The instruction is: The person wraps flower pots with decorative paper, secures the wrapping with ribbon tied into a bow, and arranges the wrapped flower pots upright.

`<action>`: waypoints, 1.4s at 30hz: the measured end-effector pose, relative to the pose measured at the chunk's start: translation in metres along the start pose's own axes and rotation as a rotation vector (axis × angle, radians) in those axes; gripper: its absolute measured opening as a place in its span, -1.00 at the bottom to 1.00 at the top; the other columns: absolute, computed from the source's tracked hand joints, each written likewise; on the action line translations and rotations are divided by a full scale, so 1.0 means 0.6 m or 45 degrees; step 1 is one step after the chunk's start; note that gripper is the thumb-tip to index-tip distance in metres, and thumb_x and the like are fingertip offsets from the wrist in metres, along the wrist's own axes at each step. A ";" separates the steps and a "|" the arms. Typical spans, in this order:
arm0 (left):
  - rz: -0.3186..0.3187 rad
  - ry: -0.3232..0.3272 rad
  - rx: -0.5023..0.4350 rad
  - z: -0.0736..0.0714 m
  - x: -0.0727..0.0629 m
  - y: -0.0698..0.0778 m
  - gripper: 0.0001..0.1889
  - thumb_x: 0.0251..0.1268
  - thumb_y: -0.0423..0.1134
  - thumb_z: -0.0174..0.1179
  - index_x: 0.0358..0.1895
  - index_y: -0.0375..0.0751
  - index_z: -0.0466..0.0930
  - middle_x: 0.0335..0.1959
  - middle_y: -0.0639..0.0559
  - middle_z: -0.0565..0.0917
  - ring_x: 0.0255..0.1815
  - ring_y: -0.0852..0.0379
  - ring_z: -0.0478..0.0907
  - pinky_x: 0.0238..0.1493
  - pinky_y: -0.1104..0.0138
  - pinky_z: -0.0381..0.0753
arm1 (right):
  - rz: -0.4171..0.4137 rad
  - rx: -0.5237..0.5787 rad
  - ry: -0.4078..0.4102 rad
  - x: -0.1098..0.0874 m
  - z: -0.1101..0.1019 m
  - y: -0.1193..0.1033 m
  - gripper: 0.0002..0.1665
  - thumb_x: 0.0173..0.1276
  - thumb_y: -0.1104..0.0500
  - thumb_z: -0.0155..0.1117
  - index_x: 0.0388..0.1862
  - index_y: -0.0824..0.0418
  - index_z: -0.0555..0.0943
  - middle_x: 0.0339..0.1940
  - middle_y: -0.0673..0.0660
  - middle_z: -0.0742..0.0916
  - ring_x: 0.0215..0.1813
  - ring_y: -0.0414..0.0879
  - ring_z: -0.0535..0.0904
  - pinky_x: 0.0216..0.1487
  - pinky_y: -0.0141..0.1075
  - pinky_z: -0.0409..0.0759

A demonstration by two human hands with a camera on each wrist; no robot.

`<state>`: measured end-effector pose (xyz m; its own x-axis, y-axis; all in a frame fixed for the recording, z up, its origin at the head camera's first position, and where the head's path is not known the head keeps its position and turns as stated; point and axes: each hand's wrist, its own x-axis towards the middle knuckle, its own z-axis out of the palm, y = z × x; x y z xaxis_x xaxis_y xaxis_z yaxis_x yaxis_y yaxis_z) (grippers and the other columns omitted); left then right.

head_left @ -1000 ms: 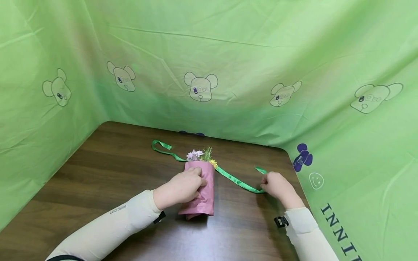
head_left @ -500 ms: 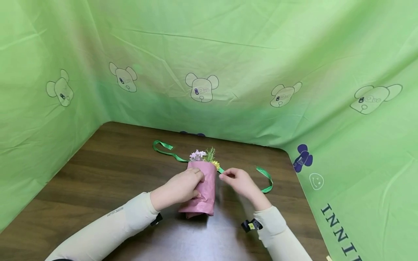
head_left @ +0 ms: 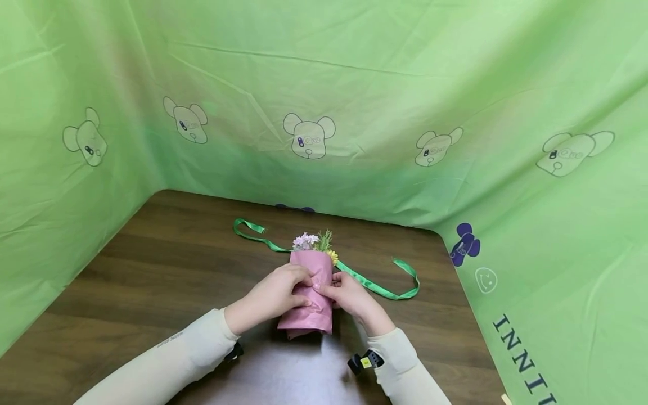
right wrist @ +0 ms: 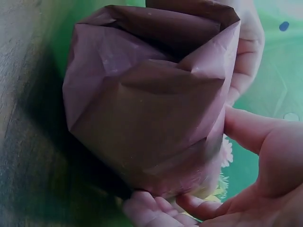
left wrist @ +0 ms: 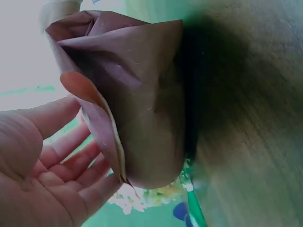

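Observation:
A small bouquet wrapped in pink paper [head_left: 310,318] lies on the table, lilac flowers [head_left: 305,242], a green sprig [head_left: 324,241] and a yellow flower [head_left: 332,257] peeking out of its far end. My left hand [head_left: 275,293] grips the wrap from the left; the left wrist view shows its thumb and fingers at the paper's loose overlapping edge [left wrist: 106,125]. From the right, my right hand [head_left: 355,295] holds the bouquet's side, thumb on top and fingers curled round underneath, as the right wrist view shows. A green ribbon [head_left: 390,292] passes beneath the bouquet, its middle hidden.
The ribbon's left end curls on the dark wooden table [head_left: 177,247]. A green curtain [head_left: 374,180] with printed bear heads hangs round the back and both sides of the table. Each wrist wears a black strap, the right one [head_left: 365,361] with a yellow mark.
My right hand has left the ribbon's right part, moved left and taken hold of the bouquet's right side. The ribbon's right end now lies curled on the table. My left hand keeps its grip.

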<state>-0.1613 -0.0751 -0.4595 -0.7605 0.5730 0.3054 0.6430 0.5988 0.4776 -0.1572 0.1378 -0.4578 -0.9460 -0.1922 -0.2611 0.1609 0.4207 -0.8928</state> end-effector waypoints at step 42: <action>-0.854 0.099 -1.224 0.049 -0.049 -0.020 -0.55 0.50 -0.20 0.20 0.40 -0.09 0.54 0.38 -0.24 0.53 0.38 -0.16 0.47 0.30 0.00 0.53 | 0.186 0.219 0.183 -0.039 0.030 0.014 -0.19 0.32 -0.20 0.42 0.06 0.52 0.46 -0.41 0.21 0.71 -0.45 -0.03 0.71 -0.32 -0.01 0.77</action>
<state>-0.1438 -0.0826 -0.4981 -0.9456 0.2479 -0.2104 -0.1965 0.0799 0.9772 -0.1285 0.1298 -0.4657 -0.9375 -0.0076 -0.3478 0.3324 0.2753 -0.9021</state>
